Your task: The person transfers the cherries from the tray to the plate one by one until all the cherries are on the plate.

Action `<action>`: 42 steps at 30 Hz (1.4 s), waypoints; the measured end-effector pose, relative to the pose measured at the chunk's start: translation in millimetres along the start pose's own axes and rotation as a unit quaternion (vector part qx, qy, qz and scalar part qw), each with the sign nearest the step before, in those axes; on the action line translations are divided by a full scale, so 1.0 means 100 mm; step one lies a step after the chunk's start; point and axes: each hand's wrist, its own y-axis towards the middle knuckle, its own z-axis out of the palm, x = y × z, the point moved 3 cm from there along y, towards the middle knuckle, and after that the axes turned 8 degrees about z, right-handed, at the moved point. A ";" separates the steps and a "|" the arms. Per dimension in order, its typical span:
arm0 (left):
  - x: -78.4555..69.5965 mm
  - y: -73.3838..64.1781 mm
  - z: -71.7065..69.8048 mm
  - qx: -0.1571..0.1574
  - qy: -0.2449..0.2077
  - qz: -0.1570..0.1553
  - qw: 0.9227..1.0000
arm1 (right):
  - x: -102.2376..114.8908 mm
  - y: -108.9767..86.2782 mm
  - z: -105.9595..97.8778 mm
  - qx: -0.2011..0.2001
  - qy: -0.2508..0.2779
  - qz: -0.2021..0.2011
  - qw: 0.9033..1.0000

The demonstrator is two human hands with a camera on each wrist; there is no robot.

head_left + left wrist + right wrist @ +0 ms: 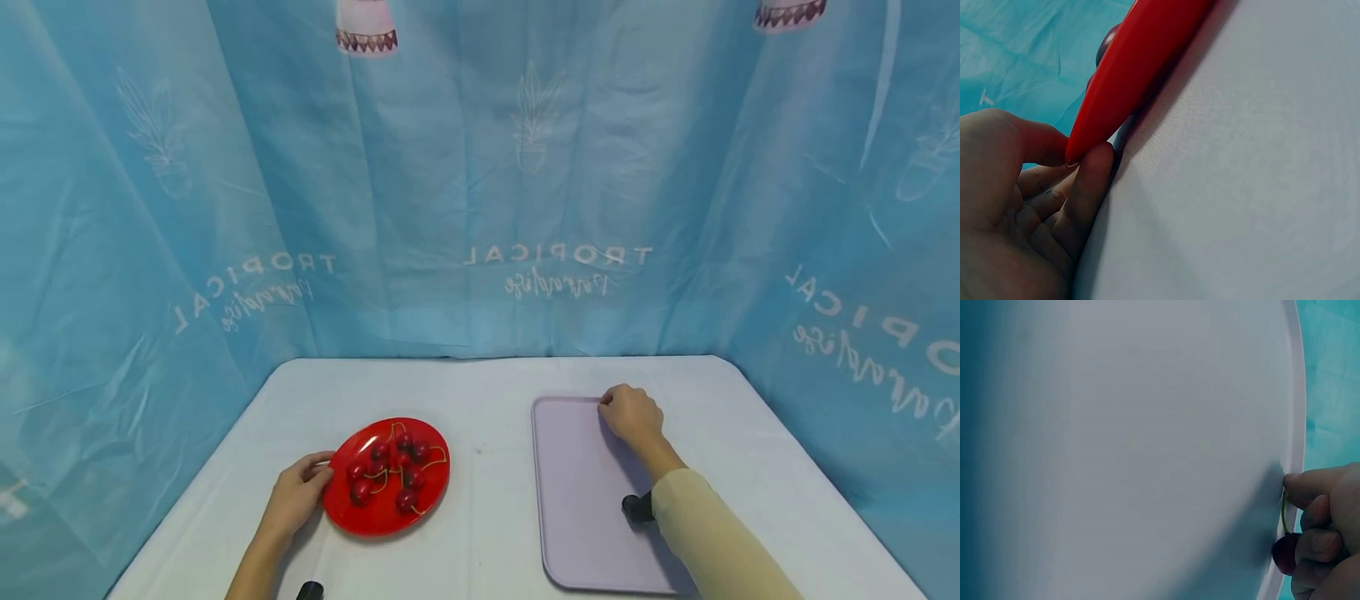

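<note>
A red plate [375,521] bearing several dark red cherries [407,500] with green stems lies on the left of the table. My left hand [296,493] pinches its left rim; in the left wrist view the thumb and fingers [1092,178] grip the edge of the plate [1141,62] from either side. Over the far right end of a pale lilac tray [577,500] is my right hand [633,417]. The right wrist view shows that hand [1329,531] pinching a single cherry [1285,554] by its stem, beside the tray's rim [1297,394].
Both the plate and the tray rest on a white tablecloth [487,467], with a strip of cloth between them. A blue printed curtain [480,208] hangs behind and along both sides. A black wrist device [637,507] sits over the tray below the right sleeve [705,525].
</note>
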 end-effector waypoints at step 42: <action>0.04 0.04 -0.01 0.010 -0.007 0.004 1.000 | 0.06 -0.07 -0.20 -0.041 0.132 -0.013 0.990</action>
